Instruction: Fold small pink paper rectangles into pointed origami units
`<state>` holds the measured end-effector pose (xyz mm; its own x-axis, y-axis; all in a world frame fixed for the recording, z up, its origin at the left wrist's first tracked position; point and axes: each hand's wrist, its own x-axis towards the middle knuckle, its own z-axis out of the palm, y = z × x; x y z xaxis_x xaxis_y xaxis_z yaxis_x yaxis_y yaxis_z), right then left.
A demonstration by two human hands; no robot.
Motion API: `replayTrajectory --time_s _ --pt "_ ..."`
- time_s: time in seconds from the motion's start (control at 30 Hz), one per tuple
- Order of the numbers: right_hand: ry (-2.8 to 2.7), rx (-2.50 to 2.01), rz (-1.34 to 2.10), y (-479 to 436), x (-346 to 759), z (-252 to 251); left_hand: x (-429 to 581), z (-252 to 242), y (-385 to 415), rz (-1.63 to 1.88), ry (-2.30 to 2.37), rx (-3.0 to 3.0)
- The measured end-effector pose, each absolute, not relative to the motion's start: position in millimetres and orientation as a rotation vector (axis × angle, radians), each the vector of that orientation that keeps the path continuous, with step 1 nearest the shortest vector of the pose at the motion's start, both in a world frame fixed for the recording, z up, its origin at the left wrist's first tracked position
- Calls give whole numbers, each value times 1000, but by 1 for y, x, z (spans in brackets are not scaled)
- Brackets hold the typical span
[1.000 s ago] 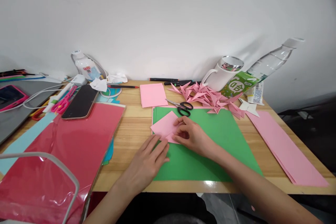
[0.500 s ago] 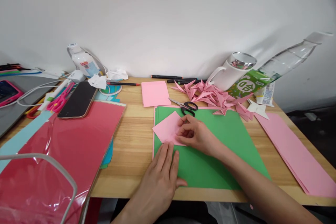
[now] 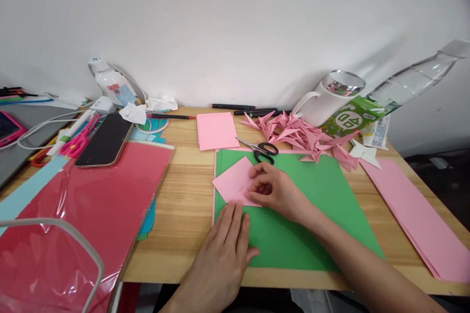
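A pink paper square (image 3: 233, 179) lies turned cornerwise on a green sheet (image 3: 301, 234). My left hand (image 3: 223, 249) lies flat, fingers stretched, its fingertips on the paper's lower edge. At the paper's right side my right hand (image 3: 275, 188) has its thumb and fingers curled in a pinch at the paper, where a slight crease shows. Black-handled scissors (image 3: 265, 151) rest just above that hand. A stack of pink squares (image 3: 216, 130) sits behind, and folded pink paper pieces (image 3: 293, 132) are heaped at the back right.
Red sheets in clear film (image 3: 99, 195), a phone (image 3: 105, 140) and pink scissors (image 3: 79, 139) are on the left. A white mug (image 3: 326, 100), a clear bottle (image 3: 418, 78) and long pink strips (image 3: 414, 215) are on the right. Pens (image 3: 233, 106) lie by the wall.
The view has shifted slightly. Both hands keep nearly the same places, and a small crease or lifted fold now shows in the pink paper near my right fingertips.
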<state>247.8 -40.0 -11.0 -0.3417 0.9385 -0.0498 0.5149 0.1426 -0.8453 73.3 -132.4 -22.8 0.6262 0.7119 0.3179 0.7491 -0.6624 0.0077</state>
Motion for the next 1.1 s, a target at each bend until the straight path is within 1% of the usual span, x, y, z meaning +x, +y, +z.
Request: replayTrajectory --time_s 0.33,0.6,1.1 --pt "-1892 -1359 1185 -40 249 -10 73 -26 -132 -406 -1236 -2712" --pt "-1879 -1360 1160 -40 249 -13 73 -24 -129 -484 -1193 -2706" --pt "-1839 -1393 1143 -38 248 -13 76 -16 -119 -418 -1218 -2718"
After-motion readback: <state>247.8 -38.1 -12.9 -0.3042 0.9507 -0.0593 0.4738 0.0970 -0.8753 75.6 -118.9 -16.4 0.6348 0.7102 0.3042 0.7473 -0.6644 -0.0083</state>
